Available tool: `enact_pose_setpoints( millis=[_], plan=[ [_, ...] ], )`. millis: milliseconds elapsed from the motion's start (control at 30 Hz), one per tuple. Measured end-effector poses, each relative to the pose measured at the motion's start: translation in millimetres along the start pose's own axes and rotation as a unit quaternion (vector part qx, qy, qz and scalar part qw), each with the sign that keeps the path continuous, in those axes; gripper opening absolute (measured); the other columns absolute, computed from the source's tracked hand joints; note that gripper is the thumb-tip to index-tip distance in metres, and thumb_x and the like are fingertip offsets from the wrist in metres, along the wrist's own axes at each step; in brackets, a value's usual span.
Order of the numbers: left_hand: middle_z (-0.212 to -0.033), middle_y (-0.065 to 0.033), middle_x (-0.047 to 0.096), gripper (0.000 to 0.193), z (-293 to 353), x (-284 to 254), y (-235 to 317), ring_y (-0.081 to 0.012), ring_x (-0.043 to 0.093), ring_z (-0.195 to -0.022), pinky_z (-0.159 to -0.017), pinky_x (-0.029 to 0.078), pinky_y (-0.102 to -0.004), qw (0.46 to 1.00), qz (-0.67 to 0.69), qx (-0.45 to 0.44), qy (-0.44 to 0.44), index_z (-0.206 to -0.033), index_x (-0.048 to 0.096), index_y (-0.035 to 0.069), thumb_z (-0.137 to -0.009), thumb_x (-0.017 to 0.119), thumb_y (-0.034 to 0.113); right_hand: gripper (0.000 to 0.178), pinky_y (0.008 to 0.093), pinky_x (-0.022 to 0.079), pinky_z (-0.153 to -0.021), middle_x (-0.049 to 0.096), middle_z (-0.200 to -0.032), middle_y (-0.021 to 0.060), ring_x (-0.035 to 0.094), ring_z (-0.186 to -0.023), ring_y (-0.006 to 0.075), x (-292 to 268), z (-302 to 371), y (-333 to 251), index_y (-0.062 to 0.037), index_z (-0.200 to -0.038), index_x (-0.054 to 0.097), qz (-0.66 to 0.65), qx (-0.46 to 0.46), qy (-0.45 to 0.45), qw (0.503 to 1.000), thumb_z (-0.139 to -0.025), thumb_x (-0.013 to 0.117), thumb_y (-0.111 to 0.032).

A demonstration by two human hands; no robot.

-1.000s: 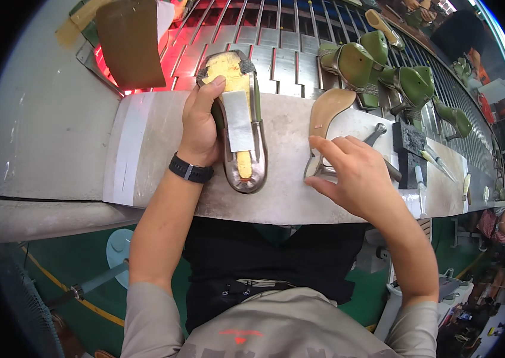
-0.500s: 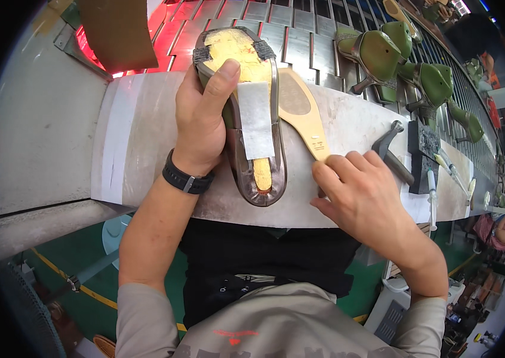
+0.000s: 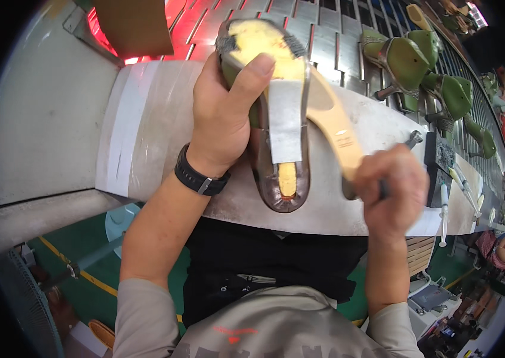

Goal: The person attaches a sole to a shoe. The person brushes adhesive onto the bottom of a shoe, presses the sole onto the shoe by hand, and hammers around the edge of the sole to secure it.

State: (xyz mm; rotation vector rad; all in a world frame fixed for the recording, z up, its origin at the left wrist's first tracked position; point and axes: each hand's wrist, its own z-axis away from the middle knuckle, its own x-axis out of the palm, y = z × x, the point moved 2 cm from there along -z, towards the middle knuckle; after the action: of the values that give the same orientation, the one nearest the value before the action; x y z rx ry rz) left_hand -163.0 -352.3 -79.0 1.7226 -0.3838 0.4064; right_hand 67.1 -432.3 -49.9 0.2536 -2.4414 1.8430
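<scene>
My left hand [image 3: 228, 116] is wrapped round a brown shoe upper [image 3: 289, 204] held bottom-up, its thumb on the yellow underside. A pale grey strip [image 3: 286, 122] covers the middle of that underside. Beside the shoe lies a beige shoe sole [image 3: 339, 132], partly hidden behind it. My right hand [image 3: 392, 188], smeared by motion, is closed near the sole's narrow end. Something dark shows between its fingers, too blurred to name. Another dark piece shows by the sole's tip. A hammer [image 3: 414, 139] lies behind the right hand, mostly hidden by it.
A slatted metal conveyor [image 3: 333, 45] runs behind the worktable [image 3: 163, 128]. Green shoe lasts with heels [image 3: 404, 65] stand on it at the right. A black block [image 3: 439, 156] and syringes [image 3: 444, 209] lie at the table's right. A brown board [image 3: 136, 27] hangs before red light.
The view has shifted, so the bench items sit farther right. My right hand has closed and turned more upright, its forearm swung inward. My left hand keeps its hold on the shoe upper.
</scene>
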Motion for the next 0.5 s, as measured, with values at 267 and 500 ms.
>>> enact_pose_setpoints(
  millis=[267,500],
  plan=[
    [-0.112,-0.0062,0.069,0.054,2,5,-3,-0.0123,0.066,-0.100,-0.090,0.053,-0.0284,0.999,-0.027,0.027,0.000,-0.126,0.058,-0.001,-0.095,0.081,0.036,0.030,0.0233,0.031,-0.049,0.056,-0.067,-0.0037,0.042,-0.056,0.0031,0,8,28,-0.0040,-0.075,0.060,0.115,0.125,0.049,0.984,-0.103,0.067,-0.013],
    [-0.114,-0.0076,0.070,0.066,1,11,7,-0.0140,0.067,-0.103,-0.092,0.055,-0.0296,0.998,-0.056,0.037,-0.017,-0.127,0.056,-0.002,-0.090,0.086,0.043,0.029,0.0221,0.033,-0.055,0.056,-0.067,-0.0046,0.044,-0.061,0.0024,-12,36,19,-0.0028,-0.076,0.057,0.222,0.039,0.104,0.969,-0.100,0.068,-0.011]
  ],
)
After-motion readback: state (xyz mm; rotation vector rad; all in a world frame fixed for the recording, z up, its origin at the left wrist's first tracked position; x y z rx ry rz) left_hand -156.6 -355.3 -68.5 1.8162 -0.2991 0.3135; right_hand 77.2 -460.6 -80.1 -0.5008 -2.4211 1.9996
